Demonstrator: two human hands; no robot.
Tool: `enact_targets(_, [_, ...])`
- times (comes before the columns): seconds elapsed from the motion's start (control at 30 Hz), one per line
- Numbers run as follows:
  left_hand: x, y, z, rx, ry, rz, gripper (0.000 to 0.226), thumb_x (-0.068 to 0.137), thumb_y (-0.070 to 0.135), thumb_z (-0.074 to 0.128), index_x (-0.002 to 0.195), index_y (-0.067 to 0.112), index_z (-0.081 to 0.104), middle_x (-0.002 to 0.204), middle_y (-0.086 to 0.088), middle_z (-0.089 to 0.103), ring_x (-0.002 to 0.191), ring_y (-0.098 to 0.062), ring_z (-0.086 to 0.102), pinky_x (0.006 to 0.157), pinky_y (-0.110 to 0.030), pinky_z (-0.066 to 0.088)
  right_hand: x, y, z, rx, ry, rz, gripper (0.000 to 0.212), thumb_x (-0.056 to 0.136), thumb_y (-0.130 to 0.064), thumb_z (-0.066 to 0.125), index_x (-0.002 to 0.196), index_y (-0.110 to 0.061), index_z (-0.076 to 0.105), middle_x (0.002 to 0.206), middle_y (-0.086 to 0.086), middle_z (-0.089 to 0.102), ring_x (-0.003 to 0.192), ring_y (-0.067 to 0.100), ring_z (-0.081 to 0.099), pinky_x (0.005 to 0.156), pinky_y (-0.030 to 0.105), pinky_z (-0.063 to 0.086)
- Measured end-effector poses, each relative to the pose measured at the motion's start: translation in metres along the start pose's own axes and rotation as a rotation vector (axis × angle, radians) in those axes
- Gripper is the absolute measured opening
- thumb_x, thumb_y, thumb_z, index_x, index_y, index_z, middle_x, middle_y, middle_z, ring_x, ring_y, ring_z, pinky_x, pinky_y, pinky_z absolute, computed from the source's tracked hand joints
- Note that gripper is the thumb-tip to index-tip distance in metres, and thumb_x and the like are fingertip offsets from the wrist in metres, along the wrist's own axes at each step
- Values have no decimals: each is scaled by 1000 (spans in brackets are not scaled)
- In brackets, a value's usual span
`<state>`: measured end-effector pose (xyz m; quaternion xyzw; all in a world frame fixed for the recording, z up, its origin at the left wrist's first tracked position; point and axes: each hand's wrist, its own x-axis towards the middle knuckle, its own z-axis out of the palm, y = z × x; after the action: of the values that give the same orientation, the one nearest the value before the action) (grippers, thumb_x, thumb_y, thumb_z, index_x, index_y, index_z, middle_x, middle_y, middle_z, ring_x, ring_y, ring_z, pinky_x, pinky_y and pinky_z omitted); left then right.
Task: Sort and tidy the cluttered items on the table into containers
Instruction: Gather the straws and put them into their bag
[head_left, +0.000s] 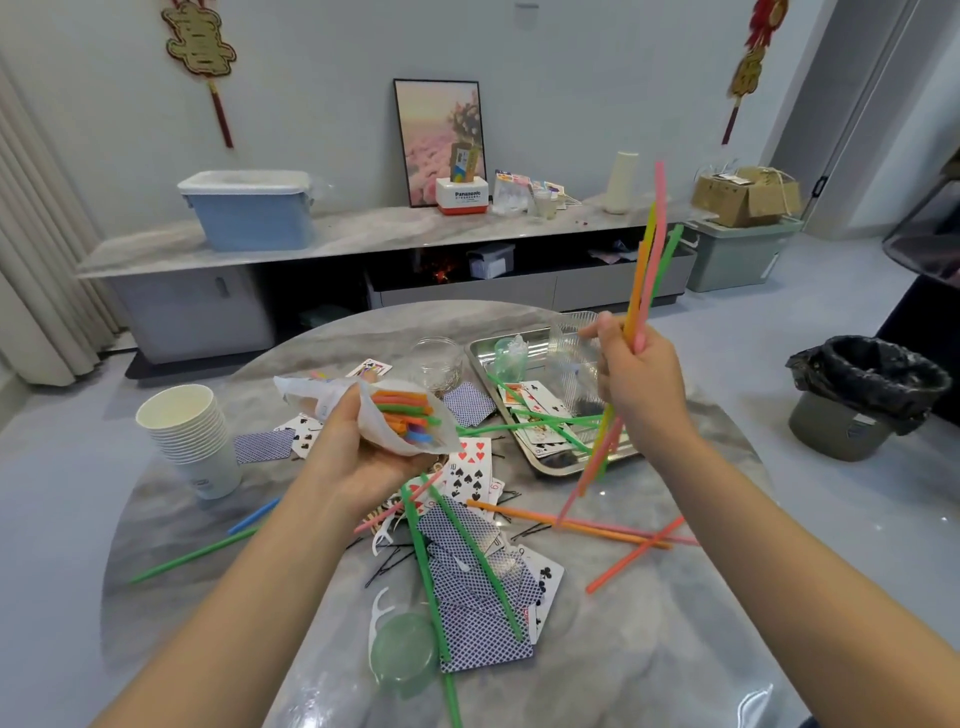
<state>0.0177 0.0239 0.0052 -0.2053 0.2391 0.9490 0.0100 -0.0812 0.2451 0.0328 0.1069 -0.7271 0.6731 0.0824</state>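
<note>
My left hand (358, 441) grips a bag (395, 415) of straws | my right hand (636, 387) clamps upright straws (647, 270) | cards (478, 587) litter surface (649, 649)

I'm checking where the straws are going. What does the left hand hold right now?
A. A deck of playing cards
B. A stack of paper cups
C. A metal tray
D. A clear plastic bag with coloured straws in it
D: the left hand grips a clear plastic bag with coloured straws showing inside, while the right hand holds a loose bunch upright.
</note>
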Motion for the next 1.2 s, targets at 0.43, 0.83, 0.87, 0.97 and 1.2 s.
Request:
enact_targets(0.43, [3,-4,-1,14,-6,-22,41,89,39,56,114,6,58,127,-17,56,108,-33,57,71,-66,45,-23,60,19,-47,-34,145,31,86,-37,63,67,-13,56,44,-2,56,54,22,55,64,39,48])
enact_targets(0.83, [7,-7,-2,-6,27,-29,53,89,39,56,133,9,50,132,-16,54,116,-32,53,82,-60,48,-9,55,0,-659,-340,-149,14,92,-36,55,85,-32,66,69,-1,58,63,21,56,55,29,39])
enact_targets(0.87, [8,-8,-1,-4,31,-32,53,90,40,56,132,9,50,131,-16,54,116,-32,54,86,-57,49,-7,61,-1,-854,-441,-106,12,90,-33,59,84,-25,66,73,3,62,71,23,59,59,29,40])
enact_targets(0.97, [8,-11,0,-20,36,-31,51,90,40,55,130,9,51,130,-18,55,115,-33,53,94,-56,41,-14,91,0,-1274,-692,49,23,80,-33,68,97,-18,67,98,6,67,93,25,62,74,29,46])
enact_targets(1.2, [13,-7,-3,5,38,-33,51,91,40,55,131,9,51,130,-19,55,115,-34,53,91,-60,46,-26,123,1,-1411,-835,105,32,82,-28,68,105,-7,63,111,12,64,103,28,60,73,29,43])
